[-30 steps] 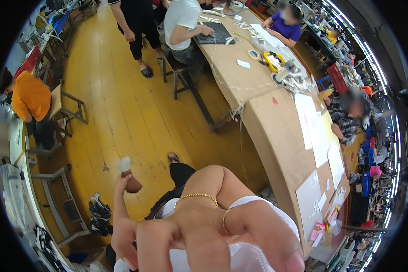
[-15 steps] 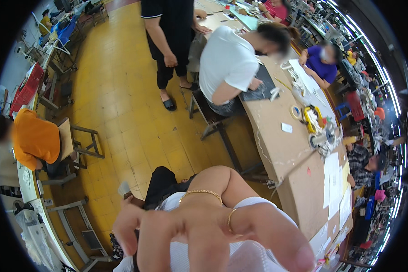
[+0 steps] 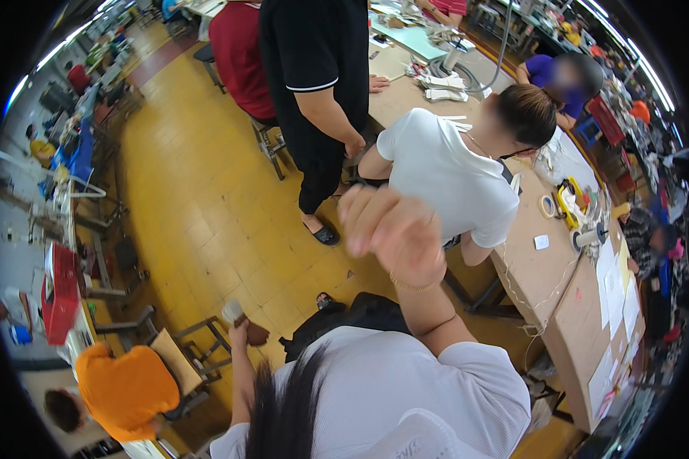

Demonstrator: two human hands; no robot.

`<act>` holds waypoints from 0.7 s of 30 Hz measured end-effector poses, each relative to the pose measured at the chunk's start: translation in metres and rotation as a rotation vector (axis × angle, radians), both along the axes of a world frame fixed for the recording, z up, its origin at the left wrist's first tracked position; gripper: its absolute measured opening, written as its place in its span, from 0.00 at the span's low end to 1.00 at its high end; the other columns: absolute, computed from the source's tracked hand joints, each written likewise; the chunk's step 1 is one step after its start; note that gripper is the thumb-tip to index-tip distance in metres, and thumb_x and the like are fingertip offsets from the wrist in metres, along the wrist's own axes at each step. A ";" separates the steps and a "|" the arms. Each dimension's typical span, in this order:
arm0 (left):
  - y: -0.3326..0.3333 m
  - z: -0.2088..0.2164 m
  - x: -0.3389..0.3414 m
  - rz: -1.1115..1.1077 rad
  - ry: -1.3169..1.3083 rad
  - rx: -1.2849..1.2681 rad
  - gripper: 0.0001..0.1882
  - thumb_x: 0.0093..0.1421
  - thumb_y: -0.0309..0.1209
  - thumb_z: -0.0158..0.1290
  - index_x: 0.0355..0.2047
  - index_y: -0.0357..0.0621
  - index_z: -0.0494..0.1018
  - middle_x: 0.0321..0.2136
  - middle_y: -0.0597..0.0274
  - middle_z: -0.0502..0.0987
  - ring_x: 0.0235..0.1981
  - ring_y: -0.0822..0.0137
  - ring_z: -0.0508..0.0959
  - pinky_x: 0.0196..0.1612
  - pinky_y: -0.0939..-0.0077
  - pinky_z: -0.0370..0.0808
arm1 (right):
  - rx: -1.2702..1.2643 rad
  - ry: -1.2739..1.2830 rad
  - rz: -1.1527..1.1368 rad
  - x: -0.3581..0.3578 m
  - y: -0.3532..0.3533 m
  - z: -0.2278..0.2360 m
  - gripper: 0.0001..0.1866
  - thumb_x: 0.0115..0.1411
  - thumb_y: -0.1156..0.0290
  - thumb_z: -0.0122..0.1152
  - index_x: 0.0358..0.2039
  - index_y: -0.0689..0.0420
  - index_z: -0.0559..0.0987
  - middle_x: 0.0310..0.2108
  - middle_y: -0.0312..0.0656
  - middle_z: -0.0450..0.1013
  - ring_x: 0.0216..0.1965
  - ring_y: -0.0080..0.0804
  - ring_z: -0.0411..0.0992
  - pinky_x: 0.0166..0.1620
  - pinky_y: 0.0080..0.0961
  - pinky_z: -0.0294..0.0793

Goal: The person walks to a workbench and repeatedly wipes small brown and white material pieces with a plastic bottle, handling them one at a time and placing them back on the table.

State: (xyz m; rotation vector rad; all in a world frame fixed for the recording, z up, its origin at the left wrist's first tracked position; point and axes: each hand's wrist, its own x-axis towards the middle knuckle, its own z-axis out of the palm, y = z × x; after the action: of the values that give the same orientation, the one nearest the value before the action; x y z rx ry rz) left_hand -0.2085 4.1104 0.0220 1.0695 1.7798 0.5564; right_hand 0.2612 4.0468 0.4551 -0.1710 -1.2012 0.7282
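My right hand [image 3: 394,229] is raised in front of my chest, with a gold bracelet at the wrist. Its fingers are loosely bent and apart, slightly blurred, and nothing shows in them. Lower on the left, my left hand [image 3: 240,334] is closed round a small brown object with a pale, rounded end [image 3: 258,335]; its kind cannot be made out. Part of the left fingers is hidden behind it. My white shirt [image 3: 390,382] and dark hanging hair fill the lower middle.
A long brown-topped table [image 3: 543,291] runs along the right, with papers, tape [image 3: 546,206] and a thread cone [image 3: 587,239]. A person in white [image 3: 444,172] sits at it; another in black [image 3: 314,92] stands beyond. Someone in orange [image 3: 126,390] sits at left near a stool [image 3: 177,357].
My right hand has drawn back from close before the camera and now hovers farther up. The view has shifted, showing more of my shirt. My left hand still holds the brown object.
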 end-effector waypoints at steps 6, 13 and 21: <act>0.176 0.075 0.124 -0.105 -0.111 0.052 0.25 0.58 0.35 0.59 0.49 0.29 0.71 0.42 0.50 0.78 0.42 0.59 0.78 0.45 0.66 0.73 | -0.035 0.368 -0.509 0.162 0.143 -0.014 0.17 0.67 0.57 0.51 0.34 0.61 0.73 0.31 0.44 0.71 0.33 0.32 0.70 0.36 0.27 0.67; 0.169 0.021 0.160 -0.356 -0.106 0.209 0.24 0.58 0.33 0.58 0.52 0.35 0.71 0.43 0.56 0.77 0.44 0.63 0.75 0.49 0.67 0.71 | -0.506 0.987 -0.876 0.414 0.308 -0.081 0.06 0.62 0.66 0.54 0.30 0.51 0.72 0.24 0.31 0.66 0.25 0.24 0.64 0.29 0.27 0.65; 0.178 0.049 0.287 -0.506 -0.014 -0.234 0.23 0.57 0.32 0.58 0.51 0.34 0.71 0.42 0.56 0.78 0.43 0.63 0.76 0.48 0.68 0.72 | -1.083 1.147 -1.146 0.600 0.352 -0.337 0.22 0.58 0.69 0.60 0.48 0.73 0.73 0.45 0.50 0.75 0.41 0.41 0.78 0.42 0.35 0.79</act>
State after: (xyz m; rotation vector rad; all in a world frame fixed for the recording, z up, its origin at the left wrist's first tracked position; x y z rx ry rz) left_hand 0.0781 4.2883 0.0707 1.2812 1.4406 0.0446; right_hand 0.8616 4.3987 0.1183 -1.0623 0.5369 0.2337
